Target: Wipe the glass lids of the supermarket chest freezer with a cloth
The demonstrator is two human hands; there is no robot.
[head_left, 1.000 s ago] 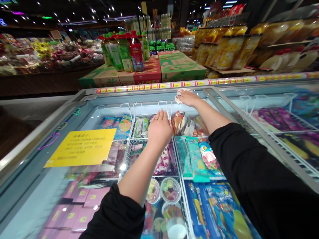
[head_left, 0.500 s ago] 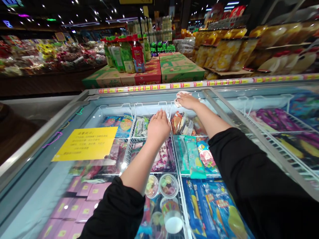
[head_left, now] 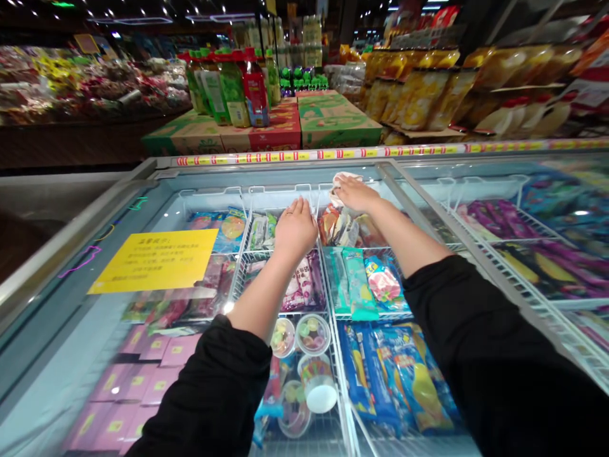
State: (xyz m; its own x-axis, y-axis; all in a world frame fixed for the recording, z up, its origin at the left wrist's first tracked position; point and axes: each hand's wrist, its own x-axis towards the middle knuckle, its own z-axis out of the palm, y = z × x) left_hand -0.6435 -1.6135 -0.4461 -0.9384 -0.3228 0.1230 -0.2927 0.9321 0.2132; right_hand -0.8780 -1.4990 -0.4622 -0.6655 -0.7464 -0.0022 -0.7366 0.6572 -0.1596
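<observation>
My left hand [head_left: 295,231] rests flat on the glass top of a display freezer [head_left: 153,166], fingers stretched out and pointing away from me. A ring shows on one finger. Farther out and to the right, my right hand [head_left: 358,194] presses a pale, crumpled cloth [head_left: 337,190] to the glass near its back edge. The palm and much of the cloth are hidden under that hand. Beneath the glass lie wrapped ice creams, among them a teal pack [head_left: 356,282], and lidded cups [head_left: 313,334] in white wire baskets.
A yellow notice [head_left: 155,259] lies on the glass at left. A metal rail [head_left: 419,203] divides the freezer to the right of my hand. Price labels [head_left: 280,157] line the back edge. Behind stand bottles [head_left: 233,89] on cartons [head_left: 337,120] and jars [head_left: 421,98] of yellow fruit.
My view has tilted down and turned slightly right. Against the freezer, the right hand has slid a little rightward with the cloth. The left hand stays at about the same spot on the glass.
</observation>
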